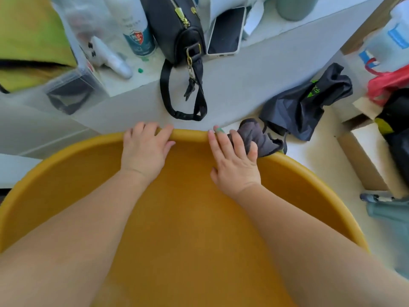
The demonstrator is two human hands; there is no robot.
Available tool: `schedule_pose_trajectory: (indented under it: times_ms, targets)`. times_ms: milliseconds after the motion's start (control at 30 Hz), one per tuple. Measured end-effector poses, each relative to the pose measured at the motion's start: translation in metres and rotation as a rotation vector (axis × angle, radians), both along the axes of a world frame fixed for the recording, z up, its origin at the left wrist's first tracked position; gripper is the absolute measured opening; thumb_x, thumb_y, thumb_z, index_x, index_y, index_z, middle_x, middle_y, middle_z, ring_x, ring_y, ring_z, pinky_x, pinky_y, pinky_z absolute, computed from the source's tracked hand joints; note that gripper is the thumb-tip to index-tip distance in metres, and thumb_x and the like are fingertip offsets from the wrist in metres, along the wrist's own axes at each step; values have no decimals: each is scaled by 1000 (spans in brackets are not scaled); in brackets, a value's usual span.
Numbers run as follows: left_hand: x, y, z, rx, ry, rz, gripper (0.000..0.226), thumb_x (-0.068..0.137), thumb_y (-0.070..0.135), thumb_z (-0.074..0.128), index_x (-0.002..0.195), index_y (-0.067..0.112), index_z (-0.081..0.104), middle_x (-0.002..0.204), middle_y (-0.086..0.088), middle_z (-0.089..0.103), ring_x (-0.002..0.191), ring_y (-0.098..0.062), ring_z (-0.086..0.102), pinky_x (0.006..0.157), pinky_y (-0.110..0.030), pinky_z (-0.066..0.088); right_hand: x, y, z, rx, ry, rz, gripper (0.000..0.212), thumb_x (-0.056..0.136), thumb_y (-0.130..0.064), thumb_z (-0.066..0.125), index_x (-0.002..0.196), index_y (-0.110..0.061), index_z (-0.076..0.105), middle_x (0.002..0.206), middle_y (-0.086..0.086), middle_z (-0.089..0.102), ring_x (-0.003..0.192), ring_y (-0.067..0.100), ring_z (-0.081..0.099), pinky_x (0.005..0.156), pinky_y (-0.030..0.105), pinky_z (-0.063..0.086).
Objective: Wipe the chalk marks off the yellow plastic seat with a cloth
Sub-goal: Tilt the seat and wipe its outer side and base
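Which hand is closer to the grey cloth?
Right. The right hand lies on the grey cloth, pressing it on the rim of the yellow seat. The left hand grips the rim further left, apart from the cloth.

Cloth point(256, 138) on seat point(177, 218) rim, handbag point(177, 29) behind.

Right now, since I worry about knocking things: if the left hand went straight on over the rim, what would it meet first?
The left hand would likely meet the grey ledge front just past the yellow seat, at or beside the black bag strap; depth is unclear.
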State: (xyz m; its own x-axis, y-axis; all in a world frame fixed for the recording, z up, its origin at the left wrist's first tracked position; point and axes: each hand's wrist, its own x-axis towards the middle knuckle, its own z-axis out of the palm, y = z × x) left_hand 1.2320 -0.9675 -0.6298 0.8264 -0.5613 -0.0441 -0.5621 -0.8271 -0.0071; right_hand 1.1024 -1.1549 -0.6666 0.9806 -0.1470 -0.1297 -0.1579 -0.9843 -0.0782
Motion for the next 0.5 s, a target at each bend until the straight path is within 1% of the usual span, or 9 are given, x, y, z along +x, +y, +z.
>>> schedule_pose_trajectory:
  times_ms: [67,167,267,333,400,433,500]
  targets:
    - [3,10,2,17,8,98,32,98,37,54,123,19,61,111,-12,62,105,-36,52,91,-52,43,17,9,0,18,-17,60,104,81,-42,63,162,-21,2,165,1,19,145,31,20,105,52,16]
    - [8,21,7,24,29,177,30,98,35,52,123,19,60,115,-10,62,110,-35,52,94,-52,44,34,14,3,35,-6,155,104,83,-39,63,162,-19,-1,167,2,13,147,30,14,107,53,13]
    - [17,37,12,14,18,226,30,98,34,53,122,18,60,117,-9,63,111,-35,53,93,-49,44,52,22,7,61,29,252,105,87,-39,61,161,-20,-10,170,2,1,152,31,7,111,54,11]
    - [22,50,13,3,17,281,31,99,32,50,127,19,58,123,-8,62,114,-34,52,94,-48,43,67,31,9,84,60,291,106,89,-41,60,160,-21,-17,170,1,-6,153,30,2,114,55,9]
    - [21,63,10,14,45,340,42,100,32,47,140,19,47,139,-9,53,129,-33,45,106,-51,38,85,41,12,92,85,334,109,90,-45,59,158,-21,-23,169,-1,-10,154,30,-3,117,57,7]
    - [19,70,7,41,74,356,51,100,33,47,148,20,37,149,-9,44,139,-32,36,113,-52,32,94,45,14,88,100,356,112,89,-48,59,157,-21,-25,168,-2,-12,154,30,-4,119,59,7]
    - [16,80,3,70,139,376,67,99,37,48,156,22,16,161,-7,25,150,-28,18,120,-54,20,105,51,17,74,131,394,116,87,-53,60,156,-20,-27,168,-2,-14,154,30,-6,120,60,6]
